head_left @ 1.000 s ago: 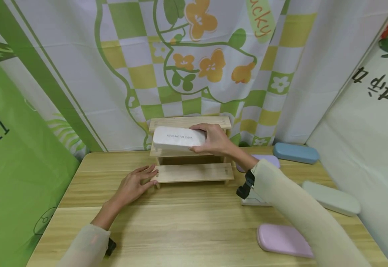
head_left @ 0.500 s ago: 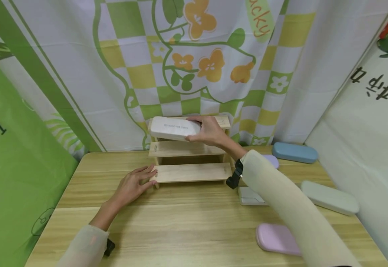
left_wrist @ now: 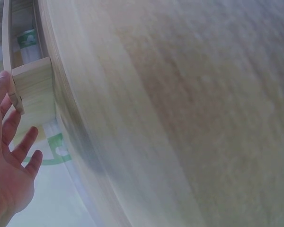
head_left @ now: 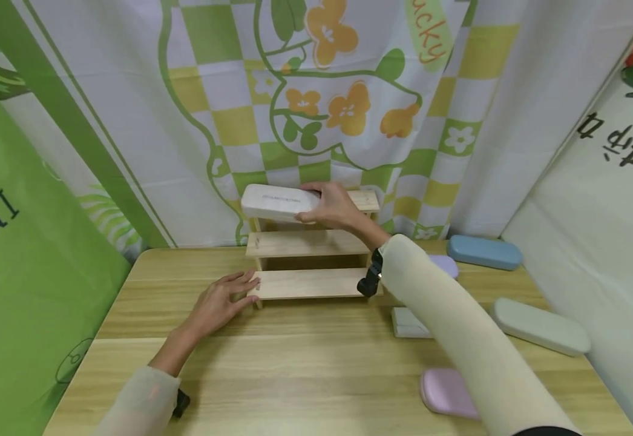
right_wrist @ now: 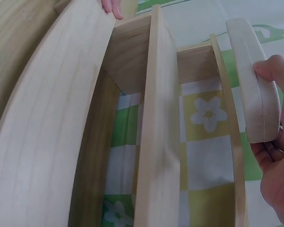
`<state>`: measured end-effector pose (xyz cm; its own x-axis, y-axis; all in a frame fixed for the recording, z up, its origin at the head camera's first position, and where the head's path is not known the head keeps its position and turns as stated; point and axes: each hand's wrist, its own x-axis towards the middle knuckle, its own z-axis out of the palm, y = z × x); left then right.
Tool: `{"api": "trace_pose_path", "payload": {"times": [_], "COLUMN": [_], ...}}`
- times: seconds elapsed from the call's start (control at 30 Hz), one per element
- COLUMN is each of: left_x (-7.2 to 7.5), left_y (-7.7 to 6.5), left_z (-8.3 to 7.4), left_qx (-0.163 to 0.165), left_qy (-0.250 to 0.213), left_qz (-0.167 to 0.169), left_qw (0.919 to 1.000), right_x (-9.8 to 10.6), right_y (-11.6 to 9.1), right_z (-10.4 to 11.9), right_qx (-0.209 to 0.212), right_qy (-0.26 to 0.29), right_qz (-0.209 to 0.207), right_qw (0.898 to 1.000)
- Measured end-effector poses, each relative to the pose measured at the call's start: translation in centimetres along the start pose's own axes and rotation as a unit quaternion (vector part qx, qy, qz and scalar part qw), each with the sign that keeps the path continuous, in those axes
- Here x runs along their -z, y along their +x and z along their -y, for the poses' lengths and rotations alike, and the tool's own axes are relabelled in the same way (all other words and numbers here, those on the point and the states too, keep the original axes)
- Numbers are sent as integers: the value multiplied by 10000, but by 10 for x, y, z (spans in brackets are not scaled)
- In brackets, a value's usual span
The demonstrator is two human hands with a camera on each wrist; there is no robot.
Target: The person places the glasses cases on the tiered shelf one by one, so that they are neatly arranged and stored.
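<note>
At twelve o'clock on the wooden stand (head_left: 308, 243), above its top step (head_left: 367, 200), the right hand (head_left: 334, 206) grips the white case (head_left: 274, 202) by its three-o'clock end; it looks light and stiff, so that pinch should serve. At eight o'clock, the left hand (head_left: 218, 306), fingers loose, touches the bottom step (head_left: 311, 283).

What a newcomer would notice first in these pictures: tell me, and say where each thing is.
Probably the white case, held in the right hand at the top tier of the wooden stand. Next, perhaps, the bold orange flowers and green checks on the cloth hanging behind it. The blue case and pink case also stand out, on the table at the right of the head view.
</note>
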<state>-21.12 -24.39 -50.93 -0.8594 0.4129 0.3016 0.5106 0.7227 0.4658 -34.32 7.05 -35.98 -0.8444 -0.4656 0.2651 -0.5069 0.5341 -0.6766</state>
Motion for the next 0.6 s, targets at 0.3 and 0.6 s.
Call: {"api": "trace_pose_path", "payload": {"times": [0.3, 0.6], "left_x": [1, 0], "left_y": [0, 1], "left_z": [-3, -3], "left_qx": [-5, -3], "left_qy": [-32, -55], "left_qz": [-27, -25], "left_qw": [10000, 10000], "right_x": [0, -4], "right_y": [13, 28], "right_z": [3, 1], "right_qx": [-21, -16], "right_qy": [-240, -256], "right_qz": [127, 154], "right_qw": [9996, 9996]}}
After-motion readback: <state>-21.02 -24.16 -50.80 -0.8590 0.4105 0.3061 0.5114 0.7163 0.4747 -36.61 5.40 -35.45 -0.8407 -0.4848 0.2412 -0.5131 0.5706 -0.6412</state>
